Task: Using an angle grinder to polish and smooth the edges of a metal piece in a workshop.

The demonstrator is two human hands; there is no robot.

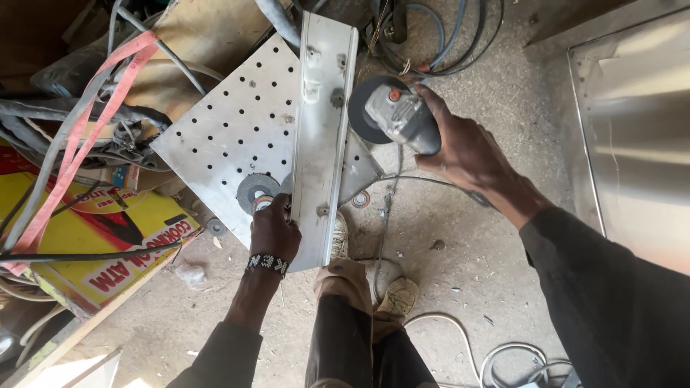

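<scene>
Left hand (274,231), beaded wristband (267,264) at the wrist, fingers (282,208) curled shut on the near left edge of a long metal channel (323,129), pinning it down. Right hand (463,147) at 3 o'clock from the channel, fingers (431,100) wrapped tight around the grey body of an angle grinder (395,115), its dark disc (361,115) just at the channel's right edge, about halfway along its length. Channel lying lengthwise from 12 to 6 o'clock across a perforated metal sheet (237,129). Spare grinding disc (256,190) flat on that sheet, just at 11 o'clock from the left hand. Cable (388,208) trailing from the grinder down across the concrete floor (467,273). Shoe (395,294) and trouser leg at 6 o'clock. Yellow box (86,237) and pink strap (79,144) at 9 o'clock, shiny steel panel (640,129) at 3 o'clock, tangled cables (431,36) at 12 o'clock.
</scene>
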